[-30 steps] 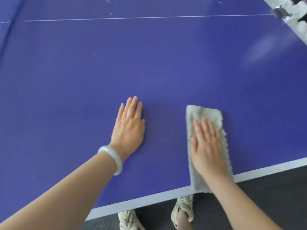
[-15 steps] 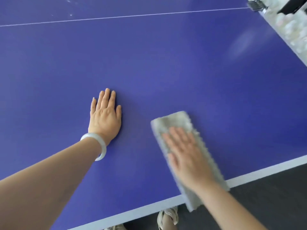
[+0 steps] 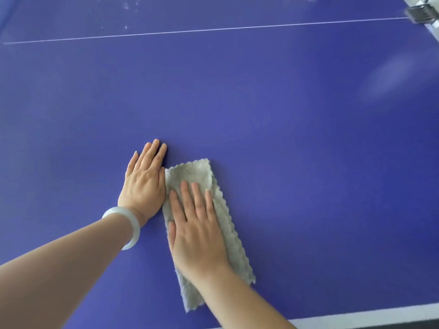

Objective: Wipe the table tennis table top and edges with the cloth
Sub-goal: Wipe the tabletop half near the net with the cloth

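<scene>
The blue table tennis table [image 3: 297,138] fills the view. A grey folded cloth [image 3: 190,173] with scalloped edges lies flat on it near the front edge. My right hand [image 3: 197,229] presses down on the cloth with straight, spread fingers. My left hand [image 3: 145,181] rests flat on the bare table top, fingers straight, right beside the cloth's left edge and touching it. A pale bangle sits on my left wrist.
A thin white centre line [image 3: 213,30] runs across the table at the back. The white edge stripe [image 3: 370,317] marks the near edge at lower right. A net clamp [image 3: 421,13] sits at the top right corner. Pale specks [image 3: 126,27] lie beyond the line.
My right hand has slid the cloth leftward and further onto the table, away from the near edge, until it meets my left hand. The left hand has stayed flat on the table.
</scene>
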A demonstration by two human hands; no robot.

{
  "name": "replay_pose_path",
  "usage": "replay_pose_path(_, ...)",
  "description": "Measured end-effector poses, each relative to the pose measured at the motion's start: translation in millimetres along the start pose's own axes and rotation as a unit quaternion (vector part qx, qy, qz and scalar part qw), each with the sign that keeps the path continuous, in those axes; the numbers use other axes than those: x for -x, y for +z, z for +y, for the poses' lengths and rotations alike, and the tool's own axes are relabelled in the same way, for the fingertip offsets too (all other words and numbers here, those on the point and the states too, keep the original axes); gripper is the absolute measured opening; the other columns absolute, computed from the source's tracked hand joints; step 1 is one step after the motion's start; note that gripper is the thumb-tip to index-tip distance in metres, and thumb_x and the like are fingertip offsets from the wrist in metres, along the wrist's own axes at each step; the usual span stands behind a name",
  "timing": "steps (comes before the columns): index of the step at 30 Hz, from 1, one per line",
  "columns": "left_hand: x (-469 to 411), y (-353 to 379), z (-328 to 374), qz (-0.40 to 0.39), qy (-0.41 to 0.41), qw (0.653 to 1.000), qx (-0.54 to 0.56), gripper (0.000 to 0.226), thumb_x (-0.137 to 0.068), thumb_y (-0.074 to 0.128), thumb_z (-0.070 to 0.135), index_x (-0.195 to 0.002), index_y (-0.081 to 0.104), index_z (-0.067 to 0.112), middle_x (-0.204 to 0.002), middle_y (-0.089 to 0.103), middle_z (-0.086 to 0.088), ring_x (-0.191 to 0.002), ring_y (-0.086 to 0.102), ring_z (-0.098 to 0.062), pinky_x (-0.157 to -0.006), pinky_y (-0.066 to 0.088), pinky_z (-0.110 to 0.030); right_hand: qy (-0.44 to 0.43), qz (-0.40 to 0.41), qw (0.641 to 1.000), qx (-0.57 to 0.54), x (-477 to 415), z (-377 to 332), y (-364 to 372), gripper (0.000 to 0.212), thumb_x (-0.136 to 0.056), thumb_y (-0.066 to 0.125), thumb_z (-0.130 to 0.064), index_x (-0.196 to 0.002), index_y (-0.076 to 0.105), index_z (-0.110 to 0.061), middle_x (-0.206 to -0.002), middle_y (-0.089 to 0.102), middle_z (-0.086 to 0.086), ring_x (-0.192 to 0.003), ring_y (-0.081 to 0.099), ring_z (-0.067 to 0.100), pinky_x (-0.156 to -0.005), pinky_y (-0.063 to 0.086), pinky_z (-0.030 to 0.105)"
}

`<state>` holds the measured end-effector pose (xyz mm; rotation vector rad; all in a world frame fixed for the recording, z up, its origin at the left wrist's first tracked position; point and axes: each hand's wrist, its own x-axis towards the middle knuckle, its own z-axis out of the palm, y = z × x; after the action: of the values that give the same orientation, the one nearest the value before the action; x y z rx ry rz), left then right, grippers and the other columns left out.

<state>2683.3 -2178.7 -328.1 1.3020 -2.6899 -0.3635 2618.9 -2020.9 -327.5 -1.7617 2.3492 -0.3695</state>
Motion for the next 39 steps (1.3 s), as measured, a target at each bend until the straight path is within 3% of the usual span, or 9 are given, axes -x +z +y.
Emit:
replay_pose_path(4,0.5,0.5,-1.5,-0.002,0.005,1.000,-0.002,0.053,-0.105,0.025,0.018,-0.157,0.022,0.016,-0.165,0.014,0.001,-0.152,0.008,-0.014,-0.124,0.002,-0.035,-0.020,-0.022,1.000,0.008,-41.1,80.9,-22.6,0.059,-0.102,0.025,-0.033,-0.158,0.025,-0.017,-0.166,0.017,0.007,-0.155,0.009,0.026,-0.125,0.005,0.047)
replay_pose_path(9,-0.1,-0.5,0.0,0.000,-0.006,1.000,-0.004,0.054,-0.103,0.023,0.019,-0.157,0.022,0.016,-0.165,0.015,0.002,-0.152,0.009,-0.014,-0.124,0.000,-0.034,0.237,0.026,0.970,0.053,-54.5,218.0,-67.8,0.057,-0.106,0.028,-0.031,-0.159,0.019,-0.015,-0.166,0.015,0.012,-0.154,0.011,0.029,-0.124,0.004,0.049)
replay_pose_path(12,-0.1,-2.9,2.1,0.000,-0.007,1.000,-0.011,0.056,-0.101,0.024,0.020,-0.157,0.022,0.015,-0.165,0.016,0.000,-0.152,0.010,-0.016,-0.124,0.000,-0.035,0.322,0.061,0.943,0.051,-43.3,189.5,-59.2,0.056,-0.106,0.029,-0.026,-0.158,0.022,-0.008,-0.164,0.019,0.019,-0.153,0.015,0.035,-0.123,0.010,0.054)
replay_pose_path(18,-1.8,-3.2,2.8,0.000,-0.011,1.000,-0.010,0.056,-0.101,0.026,0.018,-0.157,0.023,0.015,-0.164,0.017,0.001,-0.152,0.008,-0.014,-0.124,-0.001,-0.033,0.061,0.022,0.997,0.030,-40.4,21.1,-1.2,0.060,-0.101,0.024,-0.031,-0.157,0.026,-0.010,-0.164,0.018,0.019,-0.153,0.016,0.035,-0.123,0.014,0.055)
replay_pose_path(22,-1.7,-5.7,3.0,0.003,-0.009,1.000,-0.008,0.058,-0.099,0.024,0.024,-0.156,0.026,0.014,-0.163,0.019,0.001,-0.152,0.011,-0.014,-0.124,0.000,-0.033,-0.001,-0.020,0.999,0.028,-106.0,36.8,-7.1,0.060,-0.101,0.018,-0.033,-0.159,0.020,-0.016,-0.167,0.012,0.012,-0.155,0.006,0.028,-0.125,0.001,0.050)
replay_pose_path(24,-1.4,-5.1,3.1,-0.003,-0.004,1.000,-0.010,0.057,-0.100,0.024,0.023,-0.156,0.024,0.015,-0.164,0.017,0.001,-0.152,0.010,-0.015,-0.124,0.000,-0.034,0.006,-0.028,0.999,0.042,-142.2,74.2,-18.9,0.059,-0.104,0.024,-0.033,-0.160,0.016,-0.019,-0.168,0.009,0.009,-0.155,0.002,0.026,-0.125,-0.004,0.046)
replay_pose_path(28,-1.3,-5.8,4.3,-0.006,-0.012,1.000,-0.009,0.057,-0.100,0.025,0.021,-0.157,0.023,0.015,-0.164,0.016,0.000,-0.153,0.009,-0.016,-0.125,0.001,-0.036,0.146,-0.006,0.988,0.055,-158.6,160.4,-48.1,0.057,-0.106,0.027,-0.032,-0.160,0.018,-0.016,-0.167,0.011,0.011,-0.154,0.008,0.028,-0.124,0.005,0.048)
replay_pose_path(32,-2.5,-5.3,5.4,-0.009,-0.014,1.000,-0.017,0.057,-0.101,0.034,0.018,-0.157,0.023,0.013,-0.165,0.016,-0.002,-0.153,0.010,-0.018,-0.125,0.003,-0.039,0.235,0.042,0.968,0.072,-104.8,136.7,-42.8,0.056,-0.104,0.024,-0.026,-0.157,0.026,-0.007,-0.163,0.023,0.020,-0.151,0.019,0.036,-0.122,0.013,0.055)
replay_pose_path(39,-4.2,-8.8,6.4,-0.011,-0.008,0.999,-0.031,0.056,-0.099,0.025,0.022,-0.153,0.032,0.009,-0.161,0.026,-0.006,-0.151,0.019,-0.023,-0.121,0.011,-0.042,-0.008,-0.016,0.999,0.048,-137.9,22.1,-5.0,0.060,-0.101,0.016,-0.030,-0.158,0.026,-0.015,-0.166,0.018,0.010,-0.154,0.011,0.027,-0.125,0.012,0.051)
